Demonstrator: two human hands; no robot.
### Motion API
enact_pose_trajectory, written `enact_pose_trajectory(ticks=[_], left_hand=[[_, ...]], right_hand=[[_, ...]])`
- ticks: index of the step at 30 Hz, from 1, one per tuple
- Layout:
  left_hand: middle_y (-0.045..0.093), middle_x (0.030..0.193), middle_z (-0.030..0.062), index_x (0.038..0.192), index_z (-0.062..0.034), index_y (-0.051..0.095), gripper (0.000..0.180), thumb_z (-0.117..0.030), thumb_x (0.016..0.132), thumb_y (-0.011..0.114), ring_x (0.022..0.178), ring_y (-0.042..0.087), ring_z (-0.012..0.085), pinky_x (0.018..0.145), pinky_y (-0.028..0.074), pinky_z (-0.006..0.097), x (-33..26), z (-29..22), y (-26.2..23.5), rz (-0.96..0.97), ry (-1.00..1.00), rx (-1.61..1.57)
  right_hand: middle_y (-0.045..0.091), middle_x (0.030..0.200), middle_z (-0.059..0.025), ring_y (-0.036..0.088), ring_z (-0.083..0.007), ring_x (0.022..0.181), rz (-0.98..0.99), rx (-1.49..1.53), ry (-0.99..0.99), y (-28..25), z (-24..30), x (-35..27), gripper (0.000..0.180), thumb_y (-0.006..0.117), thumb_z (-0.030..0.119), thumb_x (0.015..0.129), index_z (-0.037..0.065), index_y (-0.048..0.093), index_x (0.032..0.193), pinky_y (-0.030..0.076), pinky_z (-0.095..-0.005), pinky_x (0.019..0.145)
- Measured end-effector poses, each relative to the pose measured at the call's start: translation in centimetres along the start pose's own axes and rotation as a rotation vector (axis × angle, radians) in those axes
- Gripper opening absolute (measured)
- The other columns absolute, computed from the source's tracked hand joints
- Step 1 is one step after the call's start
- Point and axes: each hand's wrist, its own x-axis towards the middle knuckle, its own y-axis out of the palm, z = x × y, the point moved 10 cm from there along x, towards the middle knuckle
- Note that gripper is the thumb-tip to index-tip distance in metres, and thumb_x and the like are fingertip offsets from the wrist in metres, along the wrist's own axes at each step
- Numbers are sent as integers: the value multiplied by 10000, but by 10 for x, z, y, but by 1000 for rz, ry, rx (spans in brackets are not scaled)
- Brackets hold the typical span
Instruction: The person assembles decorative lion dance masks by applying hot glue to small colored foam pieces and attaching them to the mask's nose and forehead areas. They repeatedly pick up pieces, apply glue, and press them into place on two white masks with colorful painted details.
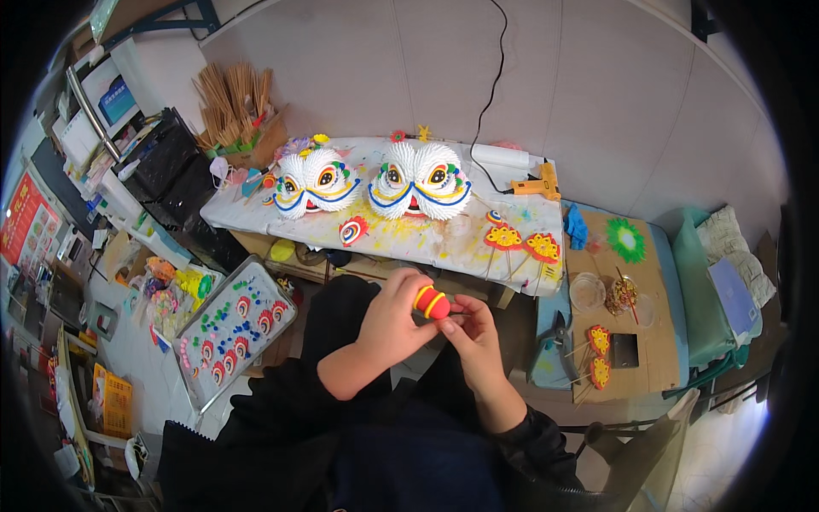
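My left hand (386, 317) is closed around a small red dome-shaped piece (437, 308) with raised yellow bands, held above my lap. Beside it, my right hand (474, 331) has thumb and forefinger pinched together close to the piece's lower right. A thin dark thing seems to show at those fingertips, too small to name. Beyond my hands, on the table, stand two white lion-head masks, the left one (316, 186) smaller than the right one (420, 183), both with blue and yellow trim. A red eye-shaped piece (352, 230) lies in front of them.
A paint-stained white-covered table (290, 224) holds a yellow glue gun (539, 184) and yellow-red fan-shaped pieces (503, 236). At left sits a metal tray (198, 388) of small decorations. To the right, a cardboard-topped surface (657, 341) carries a clear round tub (587, 293) and a green flower-like piece (625, 241).
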Motion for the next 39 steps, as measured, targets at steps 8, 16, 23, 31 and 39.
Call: enact_pose_trajectory(ticks=[8, 16, 23, 31, 39], left_hand=[[517, 1220, 165, 1272, -24, 503, 626, -66, 714, 785, 1031, 612, 312, 806, 532, 367, 11, 18, 20, 62, -52, -154], [575, 1200, 63, 1237, -4, 559, 368, 49, 883, 647, 953, 630, 115, 783, 521, 247, 84, 152, 14, 60, -256, -611], [608, 1182, 63, 1251, -18, 556, 378, 34, 888, 649, 961, 639, 131, 803, 523, 263, 149, 235, 25, 101, -240, -665], [636, 1119, 96, 1176, 3, 610, 355, 34, 834, 700, 923, 660, 155, 746, 533, 265, 161, 243, 26, 51, -167, -517], [651, 1067, 105, 1105, -15, 661, 315, -13, 800, 741, 865, 666, 209, 730, 537, 302, 164, 239, 16, -18, -121, -432]], right_hand=[[603, 1103, -43, 584, -103, 984, -33, -95, -137, -10, 13, 39, 364, 655, -35, 898, 24, 504, 1224, 489, -251, 848], [607, 1114, -71, 629, -136, 956, -2, -492, -139, 11, -5, 157, 457, 689, -29, 864, 25, 550, 1295, 520, -255, 834], [616, 1141, -140, 672, -234, 962, -73, -881, -385, 29, -7, 241, 458, 741, -56, 771, 23, 609, 1202, 565, -321, 805], [613, 1122, -157, 634, -323, 1007, -68, -1090, -486, 31, -7, 250, 418, 760, -14, 745, 23, 639, 1144, 528, -370, 858], [609, 1104, -150, 625, -317, 992, -51, -1198, -599, 35, -4, 248, 412, 775, 8, 732, 20, 664, 1128, 527, -366, 842]])
